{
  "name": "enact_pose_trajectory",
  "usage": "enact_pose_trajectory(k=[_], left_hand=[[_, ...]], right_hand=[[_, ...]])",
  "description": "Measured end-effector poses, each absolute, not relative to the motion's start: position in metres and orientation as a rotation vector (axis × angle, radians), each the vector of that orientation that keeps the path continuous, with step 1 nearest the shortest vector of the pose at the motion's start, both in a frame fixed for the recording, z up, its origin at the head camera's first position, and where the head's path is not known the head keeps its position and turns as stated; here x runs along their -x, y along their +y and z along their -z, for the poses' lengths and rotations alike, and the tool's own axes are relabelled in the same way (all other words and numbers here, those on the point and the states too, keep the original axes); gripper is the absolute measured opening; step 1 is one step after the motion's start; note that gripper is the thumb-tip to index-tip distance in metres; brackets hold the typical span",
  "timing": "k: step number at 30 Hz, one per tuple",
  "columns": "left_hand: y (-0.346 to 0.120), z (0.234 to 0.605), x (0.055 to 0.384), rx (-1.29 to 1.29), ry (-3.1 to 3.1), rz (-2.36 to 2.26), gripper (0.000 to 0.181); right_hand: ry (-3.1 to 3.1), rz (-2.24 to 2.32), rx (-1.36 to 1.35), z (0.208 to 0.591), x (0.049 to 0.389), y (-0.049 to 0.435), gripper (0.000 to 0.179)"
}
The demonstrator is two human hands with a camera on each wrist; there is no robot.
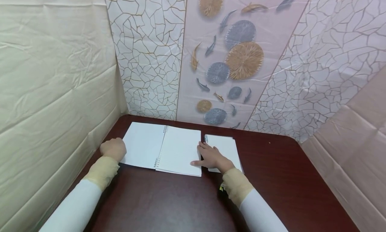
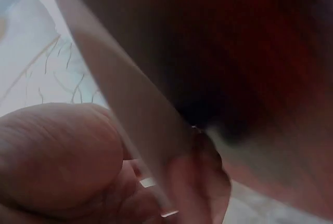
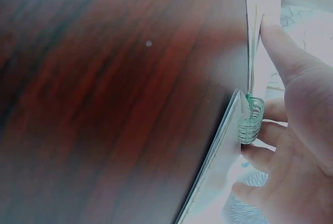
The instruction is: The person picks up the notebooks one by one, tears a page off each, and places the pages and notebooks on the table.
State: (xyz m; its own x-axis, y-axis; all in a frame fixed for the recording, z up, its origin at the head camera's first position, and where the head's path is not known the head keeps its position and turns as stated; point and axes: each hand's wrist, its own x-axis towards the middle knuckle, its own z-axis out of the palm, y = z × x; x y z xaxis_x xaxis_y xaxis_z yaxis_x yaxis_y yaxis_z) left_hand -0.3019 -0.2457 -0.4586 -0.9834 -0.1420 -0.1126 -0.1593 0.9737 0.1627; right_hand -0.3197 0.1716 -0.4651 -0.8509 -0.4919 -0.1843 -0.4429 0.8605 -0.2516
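Note:
A large spiral notebook lies spread on the table with blank white pages. At its left edge, near the lower corner, my left hand grips the side of the notebook. In the left wrist view the thumb and curled fingers lie on opposite sides of the white sheet or cover. My right hand is spread, its thumb at the right page edge. Its fingers reach across the narrow gap toward a smaller spiral notebook, over the wire binding in the right wrist view.
The dark red-brown table has rounded back corners. A patterned cloth wall stands right behind it, with a cream cloth along the left and a pinkish cloth on the right.

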Motion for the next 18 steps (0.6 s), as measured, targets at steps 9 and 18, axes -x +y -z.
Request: enact_pose_trajectory(k=[9,18], left_hand=[[-0.216,0.451,0.319,-0.095,3.252,-0.130,0.046],[-0.149,0.470,0.350,-0.626,3.094,-0.202,0.102]], right_hand=[[2.778,0.300,0.722,0.466,0.321,0.173,0.095],[2.782,0.318,0.714,0.467,0.321,0.172,0.095]])
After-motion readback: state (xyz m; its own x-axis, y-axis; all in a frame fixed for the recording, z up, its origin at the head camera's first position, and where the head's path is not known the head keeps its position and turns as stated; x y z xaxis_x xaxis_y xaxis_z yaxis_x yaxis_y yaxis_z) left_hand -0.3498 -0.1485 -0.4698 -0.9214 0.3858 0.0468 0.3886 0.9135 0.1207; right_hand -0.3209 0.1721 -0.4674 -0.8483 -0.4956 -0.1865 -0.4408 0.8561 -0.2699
